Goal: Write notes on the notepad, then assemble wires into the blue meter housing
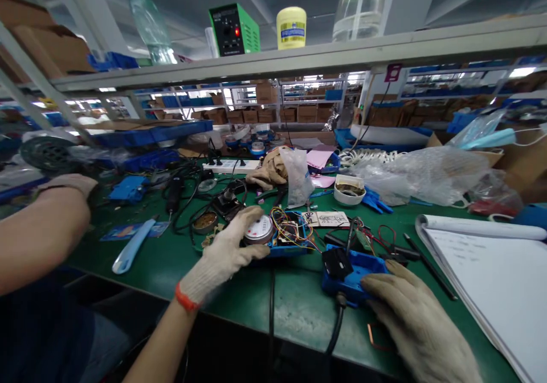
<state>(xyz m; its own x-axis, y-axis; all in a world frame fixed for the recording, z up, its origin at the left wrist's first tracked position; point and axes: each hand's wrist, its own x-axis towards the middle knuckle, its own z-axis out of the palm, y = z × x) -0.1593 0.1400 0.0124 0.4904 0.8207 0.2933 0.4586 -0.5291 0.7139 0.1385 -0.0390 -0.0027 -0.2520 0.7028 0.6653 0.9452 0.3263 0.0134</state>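
My left hand [231,243], in a white knit glove with an orange-red cuff, grips a blue housing [280,252] by its left side. Its fingers and thumb lie around a round white-faced meter [259,229] set in that housing. Yellow, red and dark wires [288,226] spill from the part beside the meter. My right hand [421,317], in a soiled glove, holds the right end of an open blue plastic box [356,274]. A black block [337,263] sits at the box's left, and a black cable [337,329] leaves its front. My right thumb is hidden.
Another person's gloved arm [47,223] reaches in at left. Nearby lie a light-blue handled tool [133,247], a soldering iron [174,195], a power strip [231,166] and a white bowl [349,190]. An open notebook [482,280] and pen [431,266] lie right. A shelf [273,66] crosses overhead.
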